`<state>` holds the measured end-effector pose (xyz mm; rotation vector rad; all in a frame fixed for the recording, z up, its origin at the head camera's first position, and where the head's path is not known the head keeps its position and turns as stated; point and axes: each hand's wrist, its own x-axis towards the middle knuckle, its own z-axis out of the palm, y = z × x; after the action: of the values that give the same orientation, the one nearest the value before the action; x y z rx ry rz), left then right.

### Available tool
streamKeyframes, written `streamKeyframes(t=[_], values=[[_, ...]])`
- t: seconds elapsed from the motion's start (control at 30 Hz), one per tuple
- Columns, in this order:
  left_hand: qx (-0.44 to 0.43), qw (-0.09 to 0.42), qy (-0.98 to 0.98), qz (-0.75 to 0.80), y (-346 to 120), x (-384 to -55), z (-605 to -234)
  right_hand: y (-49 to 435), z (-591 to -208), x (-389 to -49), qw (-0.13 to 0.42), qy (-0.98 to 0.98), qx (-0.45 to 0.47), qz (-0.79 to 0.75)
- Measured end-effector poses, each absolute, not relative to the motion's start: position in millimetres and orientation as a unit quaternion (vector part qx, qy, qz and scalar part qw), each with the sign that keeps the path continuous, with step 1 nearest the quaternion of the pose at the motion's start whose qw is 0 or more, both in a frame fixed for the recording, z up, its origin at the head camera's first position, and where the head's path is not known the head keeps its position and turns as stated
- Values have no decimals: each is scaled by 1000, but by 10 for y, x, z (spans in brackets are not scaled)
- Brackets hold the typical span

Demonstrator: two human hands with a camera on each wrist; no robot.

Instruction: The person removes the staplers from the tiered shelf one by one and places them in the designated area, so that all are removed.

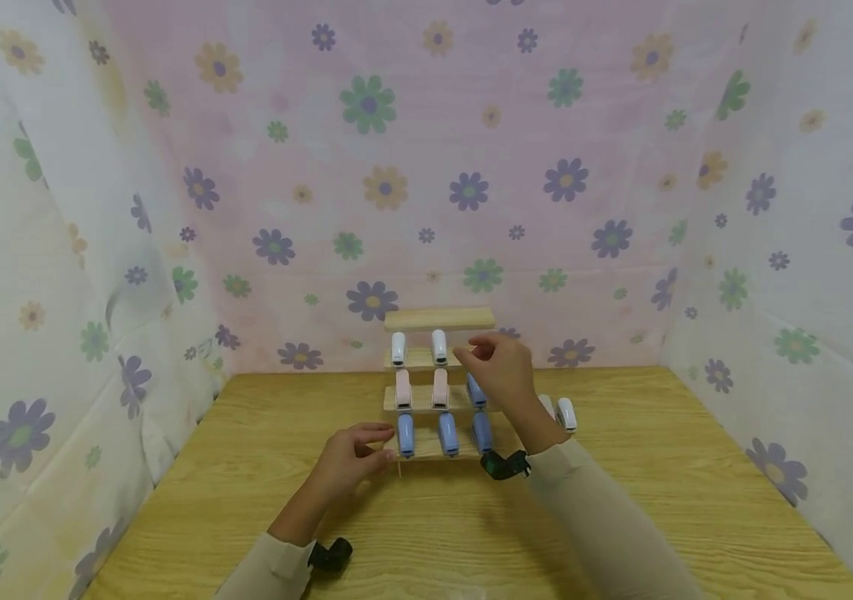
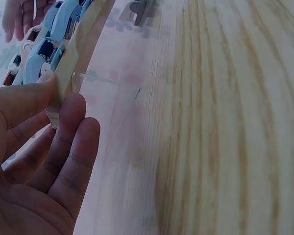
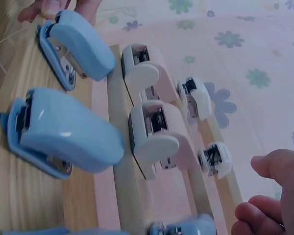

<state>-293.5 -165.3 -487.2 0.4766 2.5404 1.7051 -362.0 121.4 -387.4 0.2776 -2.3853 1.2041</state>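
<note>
A tiered wooden rack (image 1: 439,319) stands on the table with small staplers along its steps. Its lowest step carries three blue staplers (image 1: 406,435); above are two pink staplers (image 1: 403,389) and another blue stapler (image 1: 475,390), partly behind my right hand. Two white staplers (image 1: 439,347) stand on the step above those. My left hand (image 1: 351,458) pinches the left end of the lowest step, thumb on top and fingers beneath in the left wrist view. My right hand (image 1: 501,371) hovers beside the right-hand white stapler, thumb and fingers apart and bare in the right wrist view.
On the table to the right, past my right forearm, lie a white stapler (image 1: 565,414) and a second pale stapler (image 1: 547,405) partly hidden by it. Flower-printed cloth (image 1: 426,167) encloses the wooden table (image 1: 261,483) at the back and both sides.
</note>
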Motion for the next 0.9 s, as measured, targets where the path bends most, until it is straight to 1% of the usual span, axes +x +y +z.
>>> streamKeyframes(t=[0.27, 0.43, 0.77, 0.9], values=[[169, -9, 842, 512, -1662, -2942, -4883, 984, -3770, -3637, 188, -890, 92, 405], [173, -9, 842, 510, -1663, -2938, -4881, 876, -3771, -3646, 169, -899, 68, 398], [165, -1, 839, 518, -1661, -2937, -4871, 803, -3824, -3658, 196, -906, 60, 372], [163, 6, 833, 529, -1663, -2931, -4865, 781, -3806, -3654, 196, -905, 57, 373]])
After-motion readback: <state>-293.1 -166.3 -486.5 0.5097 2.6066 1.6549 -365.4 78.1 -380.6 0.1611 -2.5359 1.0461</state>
